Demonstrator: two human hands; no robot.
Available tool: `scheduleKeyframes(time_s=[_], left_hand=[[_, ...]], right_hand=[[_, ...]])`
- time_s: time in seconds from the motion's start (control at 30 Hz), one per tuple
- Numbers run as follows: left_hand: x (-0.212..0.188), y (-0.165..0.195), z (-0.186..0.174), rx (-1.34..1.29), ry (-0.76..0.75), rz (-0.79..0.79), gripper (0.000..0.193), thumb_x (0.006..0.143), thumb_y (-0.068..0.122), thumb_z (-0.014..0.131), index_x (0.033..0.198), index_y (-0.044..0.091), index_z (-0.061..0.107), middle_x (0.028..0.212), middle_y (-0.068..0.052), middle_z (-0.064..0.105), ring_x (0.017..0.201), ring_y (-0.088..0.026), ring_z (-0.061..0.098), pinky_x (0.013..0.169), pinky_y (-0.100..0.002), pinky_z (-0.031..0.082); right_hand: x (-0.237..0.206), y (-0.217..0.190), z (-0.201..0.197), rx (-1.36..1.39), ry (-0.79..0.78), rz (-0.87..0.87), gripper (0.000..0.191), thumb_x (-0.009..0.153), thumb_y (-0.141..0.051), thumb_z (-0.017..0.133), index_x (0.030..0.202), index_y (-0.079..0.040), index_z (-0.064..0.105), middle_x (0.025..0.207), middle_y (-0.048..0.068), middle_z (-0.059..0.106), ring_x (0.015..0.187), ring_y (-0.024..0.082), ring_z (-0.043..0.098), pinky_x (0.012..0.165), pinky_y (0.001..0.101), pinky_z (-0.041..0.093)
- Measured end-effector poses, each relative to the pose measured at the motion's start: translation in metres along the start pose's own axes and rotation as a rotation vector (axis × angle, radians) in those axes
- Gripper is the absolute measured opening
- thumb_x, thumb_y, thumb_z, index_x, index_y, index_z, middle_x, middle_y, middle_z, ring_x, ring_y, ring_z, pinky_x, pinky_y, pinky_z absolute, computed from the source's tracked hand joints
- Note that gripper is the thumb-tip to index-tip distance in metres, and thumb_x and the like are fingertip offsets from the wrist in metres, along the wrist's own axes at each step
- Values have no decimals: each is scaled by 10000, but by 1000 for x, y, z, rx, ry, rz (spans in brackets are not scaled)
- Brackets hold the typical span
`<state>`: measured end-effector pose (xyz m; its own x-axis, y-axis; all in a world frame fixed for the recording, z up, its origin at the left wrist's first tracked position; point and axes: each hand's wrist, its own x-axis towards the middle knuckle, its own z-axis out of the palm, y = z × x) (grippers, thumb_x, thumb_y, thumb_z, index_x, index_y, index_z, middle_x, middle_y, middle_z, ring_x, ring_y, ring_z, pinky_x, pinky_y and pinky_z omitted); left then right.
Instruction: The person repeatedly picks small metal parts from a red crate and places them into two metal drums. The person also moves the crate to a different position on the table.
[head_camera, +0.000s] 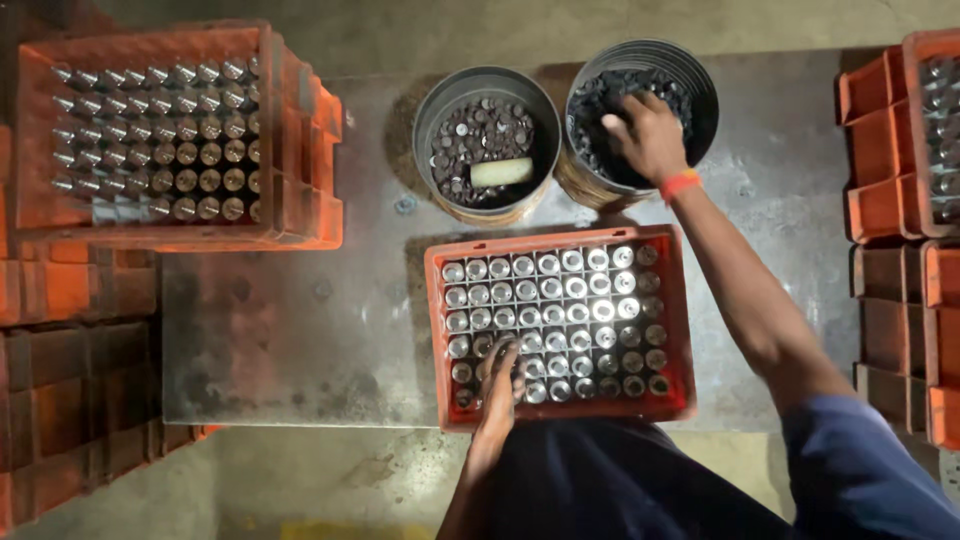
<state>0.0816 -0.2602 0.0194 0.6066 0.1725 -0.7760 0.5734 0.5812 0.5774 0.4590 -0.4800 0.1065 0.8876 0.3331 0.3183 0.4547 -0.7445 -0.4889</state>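
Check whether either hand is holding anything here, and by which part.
It cannot be told. The right hand is palm-down among small dark parts in the right metal bucket; the left hand rests on shiny metal cylinders in the orange plastic crate.

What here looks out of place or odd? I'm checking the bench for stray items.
One thing stands out: a pale, cream-coloured block lies on the dark round parts in the left metal bucket, unlike anything around it. A small washer-like ring also sits loose on the metal table beside that bucket.
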Motion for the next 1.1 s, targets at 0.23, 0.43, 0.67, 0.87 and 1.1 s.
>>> scheduleKeyframes(time_s=[0.23,0.43,0.67,0.87,1.1], left_hand=[[0,21,-8,-76,4,38,261,969,276,645,1187,131,646,734,7,570,493,-35,425,410,-194,283],[-3,32,1,-75,-42,92,249,971,260,642,1166,107,639,736,5,562,492,-42,437,405,-201,289],[13,12,4,-28,-10,51,287,964,300,648,1170,101,664,735,14,573,490,-44,421,414,-204,295],[49,-31,29,-303,-409,-27,487,1023,479,490,1346,123,568,1141,-87,627,1003,-170,621,904,-342,507],[45,-69,27,-655,-613,-318,527,1033,486,385,1363,103,533,1401,-145,554,1294,-286,560,1099,-438,453]], right_hand=[[33,-8,60,-263,-119,-63,406,1039,-416,572,1271,-83,604,1141,271,611,954,513,632,758,604,525],[34,4,39,-105,-25,-96,280,1077,-352,603,1105,-74,628,1028,219,642,829,454,659,706,553,532],[27,16,11,1489,134,964,298,1036,-394,584,927,-128,665,661,-52,575,494,57,476,415,215,315],[-159,-104,46,1254,-39,732,233,1053,-327,556,1020,-97,582,779,1,625,559,90,553,443,240,414],[-274,-206,36,324,159,-169,155,884,-225,742,991,-125,690,1024,131,730,984,340,690,916,471,505]])
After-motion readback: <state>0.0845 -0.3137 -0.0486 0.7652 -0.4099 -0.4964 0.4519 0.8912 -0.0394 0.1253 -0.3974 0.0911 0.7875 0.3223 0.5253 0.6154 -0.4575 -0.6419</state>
